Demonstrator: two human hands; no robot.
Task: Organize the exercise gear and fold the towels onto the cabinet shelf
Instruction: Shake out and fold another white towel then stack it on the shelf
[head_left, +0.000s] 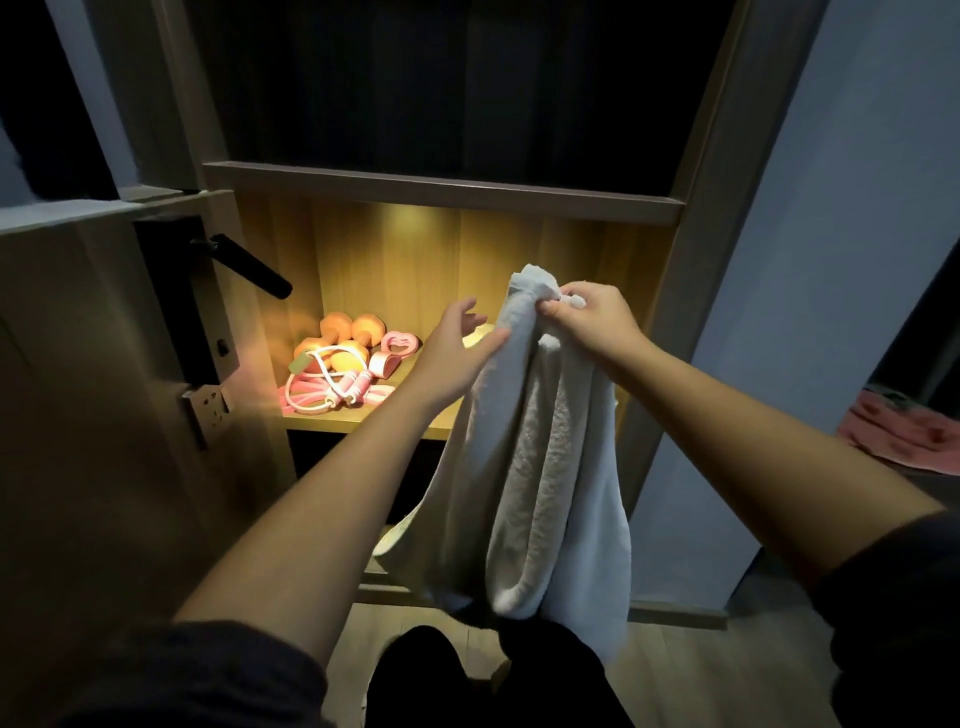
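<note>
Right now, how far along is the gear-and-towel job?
Looks done: the dumbbells, pink jump rope and heart-shaped pink grip sit grouped at the left of the lit shelf. In hand: the right hand pinches the top of the white towel, which hangs loose; the left hand touches its side. Left: fold and shelve it; a pink cloth at far right may be another towel.
</note>
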